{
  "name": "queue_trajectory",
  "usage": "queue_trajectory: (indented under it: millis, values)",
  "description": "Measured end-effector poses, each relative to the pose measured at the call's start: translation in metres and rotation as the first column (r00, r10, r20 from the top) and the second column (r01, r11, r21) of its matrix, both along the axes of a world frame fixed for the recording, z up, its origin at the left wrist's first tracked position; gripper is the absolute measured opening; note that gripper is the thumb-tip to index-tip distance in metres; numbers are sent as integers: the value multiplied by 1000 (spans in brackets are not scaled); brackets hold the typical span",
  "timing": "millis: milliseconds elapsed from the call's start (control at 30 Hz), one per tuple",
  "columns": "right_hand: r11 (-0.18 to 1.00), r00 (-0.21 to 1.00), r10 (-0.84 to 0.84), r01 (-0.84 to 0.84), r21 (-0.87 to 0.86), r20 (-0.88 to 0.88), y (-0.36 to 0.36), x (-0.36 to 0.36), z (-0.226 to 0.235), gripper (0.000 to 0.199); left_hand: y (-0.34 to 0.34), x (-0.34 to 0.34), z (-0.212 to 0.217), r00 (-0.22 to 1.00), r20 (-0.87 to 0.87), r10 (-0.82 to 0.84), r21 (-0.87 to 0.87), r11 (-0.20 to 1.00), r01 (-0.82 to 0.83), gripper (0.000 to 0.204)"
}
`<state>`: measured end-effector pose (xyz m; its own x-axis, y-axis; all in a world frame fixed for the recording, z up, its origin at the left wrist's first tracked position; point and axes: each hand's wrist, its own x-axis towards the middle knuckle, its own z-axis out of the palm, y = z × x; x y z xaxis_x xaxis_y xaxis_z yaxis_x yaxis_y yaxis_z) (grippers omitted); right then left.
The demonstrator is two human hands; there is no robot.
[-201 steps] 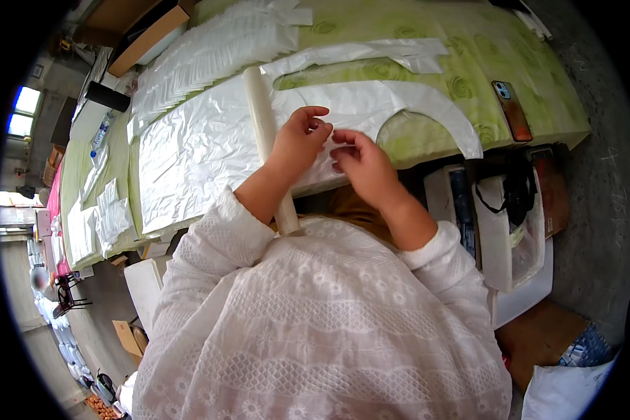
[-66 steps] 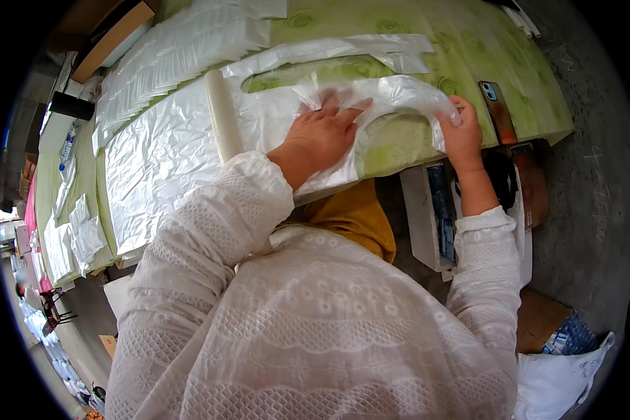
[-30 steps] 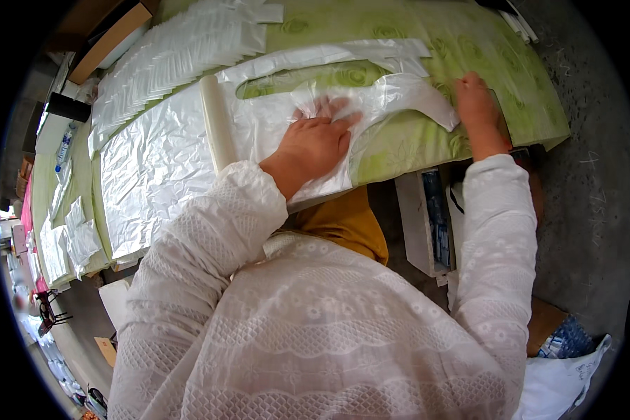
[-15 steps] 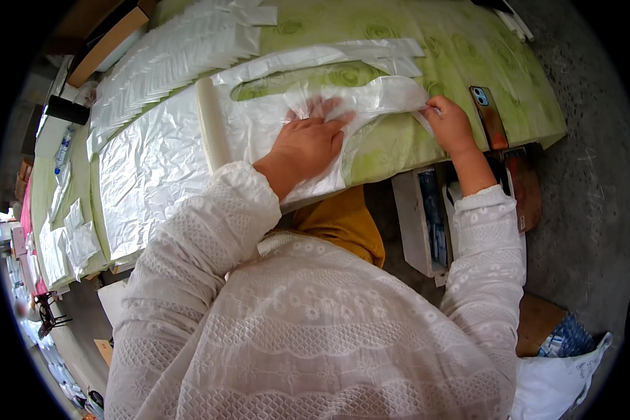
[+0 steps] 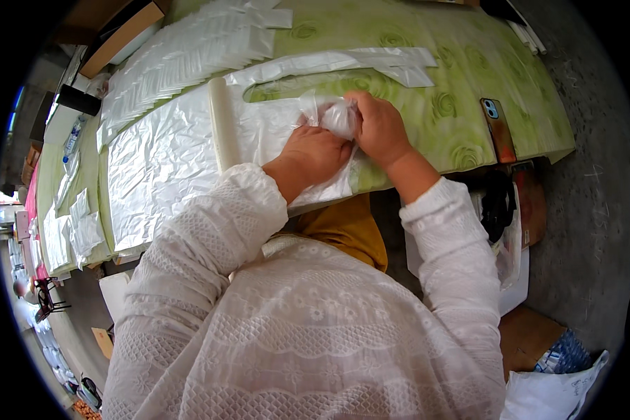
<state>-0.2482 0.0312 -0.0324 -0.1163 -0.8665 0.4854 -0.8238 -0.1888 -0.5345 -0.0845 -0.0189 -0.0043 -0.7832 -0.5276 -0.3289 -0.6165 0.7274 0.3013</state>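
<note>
A white plastic bag (image 5: 168, 161) lies flattened on the table in front of me, its far handle strip (image 5: 329, 61) stretched out to the right. The near handle strip (image 5: 340, 119) is bunched up between my hands. My right hand (image 5: 381, 129) is closed on this bunched plastic from the right. On the left, my left hand (image 5: 313, 152) rests low on the bag, its fingers bent into the plastic and partly covered by it. Left of that hand, a pale cream tube or rod (image 5: 222, 122) lies across the bag.
Folded white plastic bags (image 5: 189, 59) lie overlapped in a row at the far left. A phone (image 5: 497, 129) sits near the table's right edge. The table has a green flowered cloth (image 5: 462, 91). A black cylinder (image 5: 78, 100), a bottle (image 5: 71, 142) and smaller plastic pieces (image 5: 84, 227) are further left.
My right hand has moved left with the end of the near handle strip, folding it toward my left hand. My left hand has gone from lying flat to bent fingers.
</note>
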Motion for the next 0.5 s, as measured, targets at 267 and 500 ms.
queue_trajectory:
  millis: [267,500]
  values:
    - [992,986,-80,65,-110,-145,-13,-2,-13,20,1,2,-18,983,-184,-9,-110,994,-12,39]
    - [974,991,132,-127,-189,13,5,18,-4,33,-2,3,-24,990,-137,-10,-113,994,-5,41]
